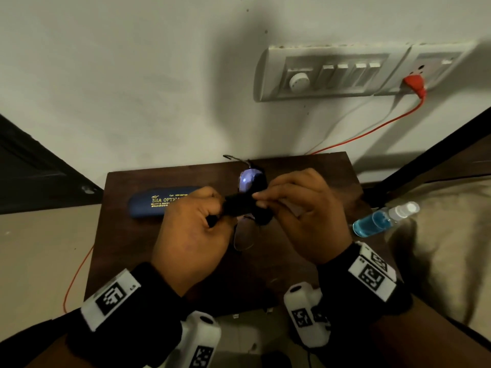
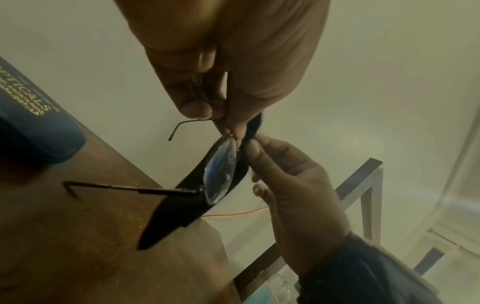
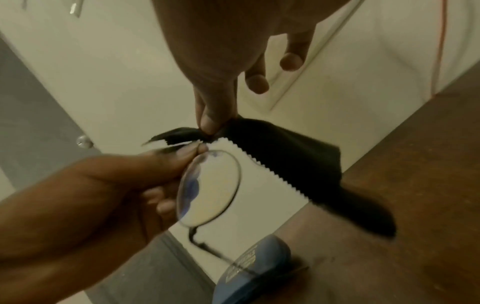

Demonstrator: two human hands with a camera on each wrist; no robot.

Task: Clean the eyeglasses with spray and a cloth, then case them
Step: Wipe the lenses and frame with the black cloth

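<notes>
Thin-rimmed eyeglasses [image 1: 245, 236] hang in the air above the dark wooden table [image 1: 127, 251], temples unfolded. My left hand [image 1: 215, 217] pinches them by the rim beside one lens [image 3: 207, 189]. My right hand [image 1: 261, 200] pinches a black cloth [image 1: 237, 205] with a zigzag edge, just above that lens; the cloth [image 3: 285, 160] hangs down behind the lens [image 2: 221, 170]. A blue eyeglass case [image 1: 156, 202] with gold lettering lies shut on the table, left of my hands. The spray bottle [image 1: 382, 219] of blue liquid lies on its side to the right.
A switch panel [image 1: 332, 73] with a red plug [image 1: 414, 85] is on the wall behind, and a red cable [image 1: 372, 128] runs down behind the table. A beige cushion [image 1: 438, 248] lies under the bottle on the right. A dark metal frame [image 2: 363, 185] stands beside the table.
</notes>
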